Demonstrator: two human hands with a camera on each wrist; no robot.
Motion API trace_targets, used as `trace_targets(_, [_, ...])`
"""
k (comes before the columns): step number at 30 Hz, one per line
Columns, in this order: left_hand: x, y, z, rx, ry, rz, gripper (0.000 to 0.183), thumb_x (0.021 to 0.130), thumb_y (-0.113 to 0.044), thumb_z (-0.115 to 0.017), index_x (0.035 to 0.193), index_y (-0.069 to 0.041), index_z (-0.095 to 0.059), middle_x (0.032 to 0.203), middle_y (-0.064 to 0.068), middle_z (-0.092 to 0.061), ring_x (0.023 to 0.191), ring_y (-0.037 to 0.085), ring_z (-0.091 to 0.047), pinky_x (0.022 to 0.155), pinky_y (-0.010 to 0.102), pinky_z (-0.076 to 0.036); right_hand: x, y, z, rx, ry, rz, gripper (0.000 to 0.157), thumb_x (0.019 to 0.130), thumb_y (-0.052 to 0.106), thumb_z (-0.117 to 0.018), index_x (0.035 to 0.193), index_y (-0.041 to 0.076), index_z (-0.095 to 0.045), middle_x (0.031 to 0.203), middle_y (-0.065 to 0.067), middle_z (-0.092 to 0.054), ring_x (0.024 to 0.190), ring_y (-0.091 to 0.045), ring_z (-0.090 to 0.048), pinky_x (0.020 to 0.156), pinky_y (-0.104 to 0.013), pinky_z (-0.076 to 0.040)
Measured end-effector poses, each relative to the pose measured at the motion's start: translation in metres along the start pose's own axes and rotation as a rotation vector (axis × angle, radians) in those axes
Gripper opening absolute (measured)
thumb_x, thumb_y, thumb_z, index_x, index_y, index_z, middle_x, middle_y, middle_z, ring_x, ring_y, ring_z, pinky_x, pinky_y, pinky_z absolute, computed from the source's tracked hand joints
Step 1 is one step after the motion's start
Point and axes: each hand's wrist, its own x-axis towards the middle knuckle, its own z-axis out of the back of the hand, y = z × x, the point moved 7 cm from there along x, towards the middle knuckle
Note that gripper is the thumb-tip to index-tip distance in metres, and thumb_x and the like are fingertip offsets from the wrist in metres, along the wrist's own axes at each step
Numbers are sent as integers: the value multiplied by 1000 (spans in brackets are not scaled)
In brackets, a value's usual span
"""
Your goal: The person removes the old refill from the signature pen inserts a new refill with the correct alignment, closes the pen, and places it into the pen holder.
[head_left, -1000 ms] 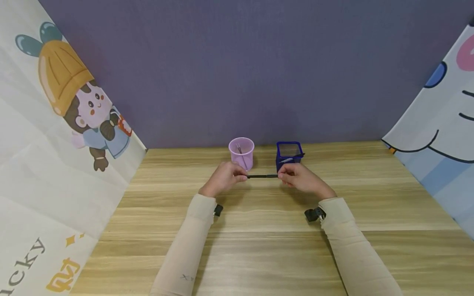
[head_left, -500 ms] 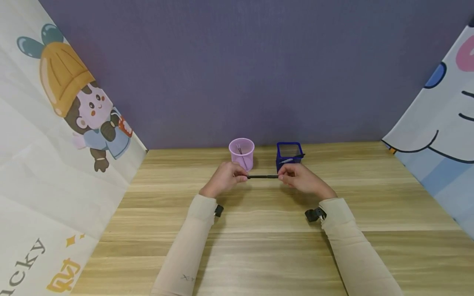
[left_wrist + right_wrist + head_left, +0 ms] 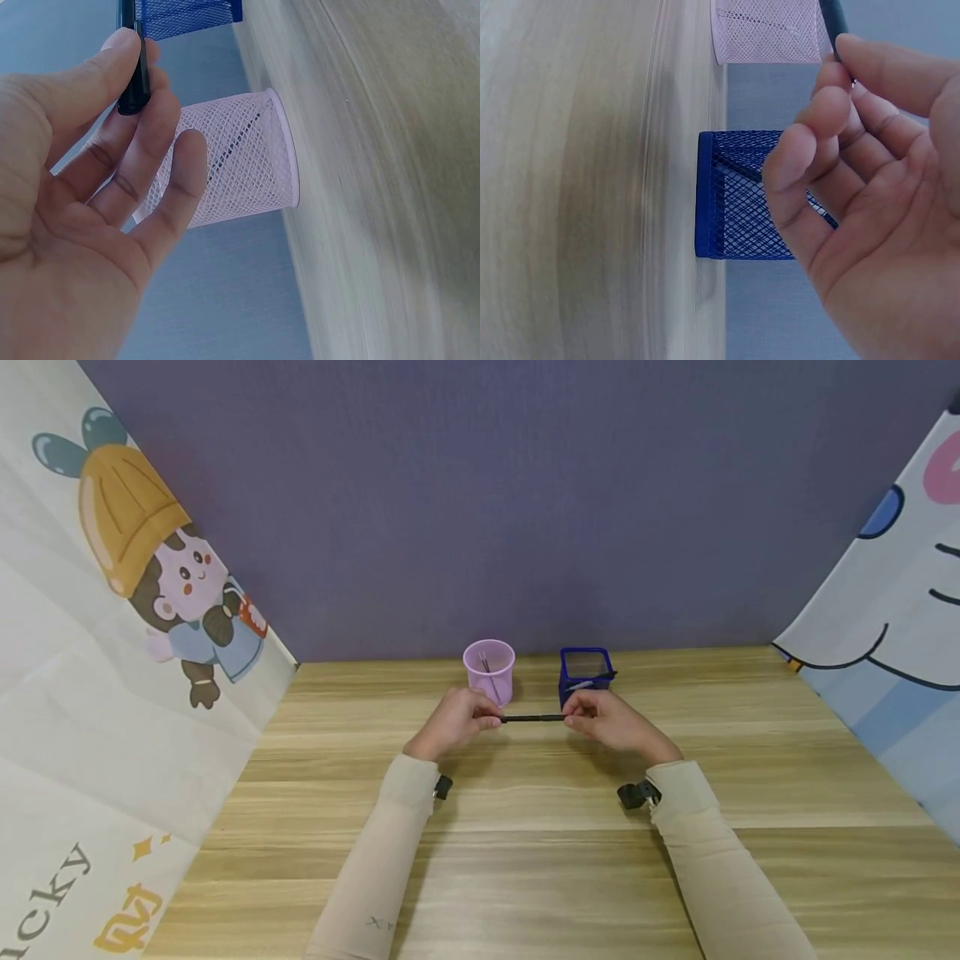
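Both hands hold one black pen point(image 3: 531, 718) level above the table, one at each end. My left hand point(image 3: 455, 723) pinches its left end between thumb and fingers; in the left wrist view the blunt black end of the pen point(image 3: 135, 86) sticks out below the thumb. At the other end, the thumb and fingers of my right hand point(image 3: 617, 723) grip the pen. Just behind the left hand stands a pink mesh pen cup point(image 3: 477, 682) with thin sticks inside. Behind the right hand is a square blue mesh pen holder point(image 3: 564, 683), where a dark pen point(image 3: 603, 678) leans.
A wood-grain table point(image 3: 525, 860) lies under both arms. The two holders stand at its back, before a grey-purple panel point(image 3: 495, 510). Printed white sheets border the left point(image 3: 112, 718) and right point(image 3: 885, 693) sides.
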Motion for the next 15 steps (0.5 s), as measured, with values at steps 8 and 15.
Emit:
trace_targets(8, [-1, 0, -1, -12, 2, -2, 9, 89, -8, -78, 97, -6, -80, 90, 6, -77, 80, 12, -69, 72, 21, -57, 1, -3, -2, 8, 1, 11, 18, 103, 16, -62, 112, 1, -62, 91, -13, -61, 71, -17, -52, 60, -28, -46])
trace_targets(15, [0, -1, 0, 2, 1, -14, 9, 89, -8, -79, 97, -6, -80, 90, 7, -77, 82, 13, -69, 74, 21, -58, 2, -4, -2, 20, 5, 18, 17, 103, 14, -61, 112, 0, -61, 89, -12, -60, 69, -17, -51, 59, -28, -45])
